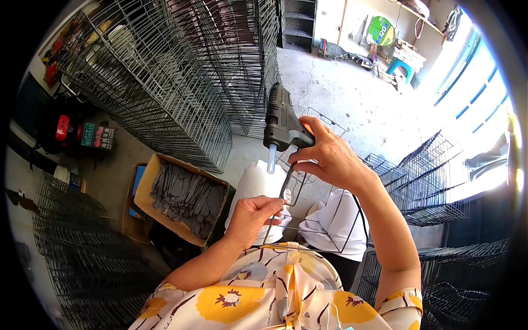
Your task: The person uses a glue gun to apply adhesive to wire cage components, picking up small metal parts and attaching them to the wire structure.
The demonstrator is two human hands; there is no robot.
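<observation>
My right hand (335, 159) is wrapped round the handle of a black glue gun (279, 118), held above my lap with its nozzle pointing away from me. A translucent glue stick (272, 158) pokes out of the gun's back end. Resting across my knees is a dark wire frame (300, 190), open and box-like. My left hand (250, 220) pinches this frame at its left side between thumb and fingers. A narrow dark strip (286, 180) runs from near my right fingers down to the left fingertips; whether it is fixed to the wire I cannot tell.
To my left a cardboard box (146, 192) holds many dark grey strips (187, 192). Tall stacks of wire racks (165, 71) stand ahead left. More wire racks (423, 181) lie at the right. A blue stool (401, 69) stands far right, and a red-and-black vehicle (63, 129) far left.
</observation>
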